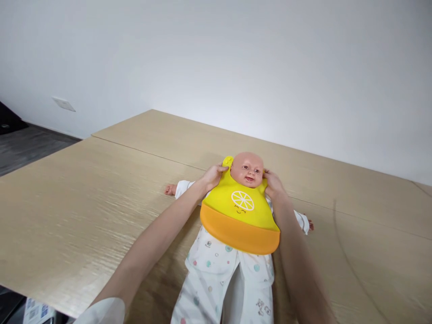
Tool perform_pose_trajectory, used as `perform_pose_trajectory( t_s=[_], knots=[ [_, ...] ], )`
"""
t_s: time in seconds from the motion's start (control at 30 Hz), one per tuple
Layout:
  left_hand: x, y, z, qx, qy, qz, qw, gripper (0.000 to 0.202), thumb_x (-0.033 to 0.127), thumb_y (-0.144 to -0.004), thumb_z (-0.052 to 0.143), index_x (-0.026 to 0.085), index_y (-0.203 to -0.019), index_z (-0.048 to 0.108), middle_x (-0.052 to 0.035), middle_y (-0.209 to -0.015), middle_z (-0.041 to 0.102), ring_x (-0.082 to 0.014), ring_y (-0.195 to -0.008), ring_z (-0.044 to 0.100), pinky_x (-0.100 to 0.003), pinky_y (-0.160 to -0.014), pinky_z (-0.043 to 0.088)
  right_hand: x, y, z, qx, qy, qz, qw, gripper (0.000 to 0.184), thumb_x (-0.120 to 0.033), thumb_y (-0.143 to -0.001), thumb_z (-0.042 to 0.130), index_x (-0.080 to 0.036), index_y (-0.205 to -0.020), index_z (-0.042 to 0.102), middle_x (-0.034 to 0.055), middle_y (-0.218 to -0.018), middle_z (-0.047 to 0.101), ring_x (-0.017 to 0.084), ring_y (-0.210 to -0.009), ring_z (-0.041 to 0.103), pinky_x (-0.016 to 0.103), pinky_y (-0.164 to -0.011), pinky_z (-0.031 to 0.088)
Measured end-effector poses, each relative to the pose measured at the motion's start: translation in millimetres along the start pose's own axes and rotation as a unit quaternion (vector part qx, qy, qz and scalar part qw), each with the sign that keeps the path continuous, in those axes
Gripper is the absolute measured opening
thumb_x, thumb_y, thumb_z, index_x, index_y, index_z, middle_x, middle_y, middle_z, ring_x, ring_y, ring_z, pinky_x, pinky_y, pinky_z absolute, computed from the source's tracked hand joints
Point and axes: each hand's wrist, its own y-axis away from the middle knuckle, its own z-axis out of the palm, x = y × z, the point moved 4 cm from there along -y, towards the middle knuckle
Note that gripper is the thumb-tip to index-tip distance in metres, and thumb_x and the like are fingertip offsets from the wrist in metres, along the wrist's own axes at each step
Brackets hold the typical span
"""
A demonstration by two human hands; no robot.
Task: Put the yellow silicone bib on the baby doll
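Note:
A baby doll in white dotted clothes lies on its back on the wooden table, head away from me. A yellow bib with an orange pocket and a lemon print covers its chest. My left hand pinches the bib's neck strap beside the doll's head on the left. My right hand grips the bib's other strap at the doll's neck on the right, fingers curled behind it.
The table runs to a white wall behind. A seam crosses the tabletop behind the doll. Dark floor shows at far left, and a printed box sits under the table's near left edge.

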Motion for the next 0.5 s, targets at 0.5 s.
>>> perform_pose_trajectory(
  t_s=[0.5],
  knots=[
    [1, 5, 8.6, -0.077, 0.031, -0.005, 0.997, 0.032, 0.010, -0.063, 0.053, 0.015, -0.094, 0.062, -0.0078, -0.093, 0.067, -0.0192, -0.072, 0.061, -0.032, -0.071, 0.046, 2, 20, 24, -0.087, 0.019, 0.062, 0.994, 0.019, -0.020, -0.077, 0.048, -0.012, -0.088, 0.062, 0.0107, -0.094, 0.063, 0.018, -0.082, 0.058, 0.032, -0.071, 0.049]
  ],
)
